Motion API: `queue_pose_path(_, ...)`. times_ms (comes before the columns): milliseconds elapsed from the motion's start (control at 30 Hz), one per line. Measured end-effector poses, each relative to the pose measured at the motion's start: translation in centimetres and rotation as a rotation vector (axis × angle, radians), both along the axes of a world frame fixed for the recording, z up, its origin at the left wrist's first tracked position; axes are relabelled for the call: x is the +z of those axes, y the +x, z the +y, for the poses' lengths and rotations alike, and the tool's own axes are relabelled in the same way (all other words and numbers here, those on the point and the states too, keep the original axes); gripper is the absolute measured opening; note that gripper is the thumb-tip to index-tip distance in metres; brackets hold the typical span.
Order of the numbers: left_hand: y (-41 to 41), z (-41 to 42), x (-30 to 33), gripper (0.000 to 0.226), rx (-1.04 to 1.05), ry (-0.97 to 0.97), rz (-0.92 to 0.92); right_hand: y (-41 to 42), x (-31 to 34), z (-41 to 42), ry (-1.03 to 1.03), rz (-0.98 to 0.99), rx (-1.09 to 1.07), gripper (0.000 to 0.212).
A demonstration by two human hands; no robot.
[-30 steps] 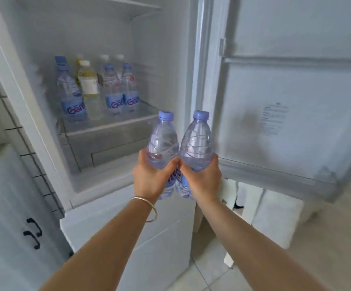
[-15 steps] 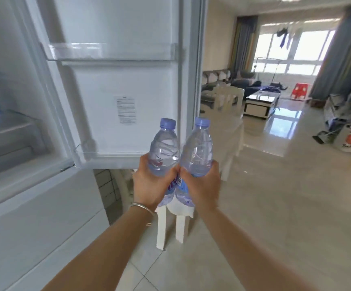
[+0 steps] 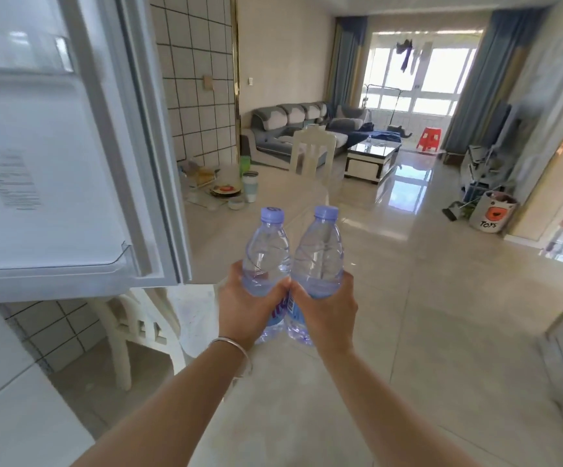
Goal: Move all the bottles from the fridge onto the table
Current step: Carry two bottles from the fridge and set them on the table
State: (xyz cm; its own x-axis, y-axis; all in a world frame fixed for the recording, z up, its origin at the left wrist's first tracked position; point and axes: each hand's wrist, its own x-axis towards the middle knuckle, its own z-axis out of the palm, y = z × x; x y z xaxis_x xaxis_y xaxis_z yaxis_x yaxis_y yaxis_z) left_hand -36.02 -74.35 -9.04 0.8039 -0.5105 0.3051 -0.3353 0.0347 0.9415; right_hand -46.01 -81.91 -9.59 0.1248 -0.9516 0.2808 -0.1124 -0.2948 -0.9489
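Observation:
I hold two clear water bottles with pale blue caps upright, side by side and touching, in front of me. My left hand (image 3: pixel 251 303) grips the left bottle (image 3: pixel 266 254) around its lower half. My right hand (image 3: pixel 327 306) grips the right bottle (image 3: pixel 320 257) the same way. A silver bangle sits on my left wrist. Beyond the bottles lies a glossy beige table (image 3: pixel 280 203). The open fridge door (image 3: pixel 54 163) fills the left side; the fridge shelves are out of view.
Dishes, a white tumbler (image 3: pixel 250 187) and bowls sit at the table's far left. A cream chair (image 3: pixel 313 153) stands at its far end, another (image 3: pixel 138 328) under the fridge door. Farther off are a sofa, a coffee table and shiny tiled floor.
My view has swung right, away from the fridge interior to the table and living room. Both hands still hold the bottles together in front of me.

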Motion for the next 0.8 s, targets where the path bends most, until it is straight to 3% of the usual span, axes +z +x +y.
queue_pose_path(500, 15.0, -21.2, 0.0, 0.07, 0.028, -0.063, 0.046, 15.2, 1.0, -21.1, 0.024, 0.007, 0.075, 0.063)
queue_pose_path(800, 26.4, -29.7, -1.8, 0.053, 0.24, -0.038, 0.089, 28.5, -0.5, -31.0, 0.138, 0.056, 0.255, 0.062)
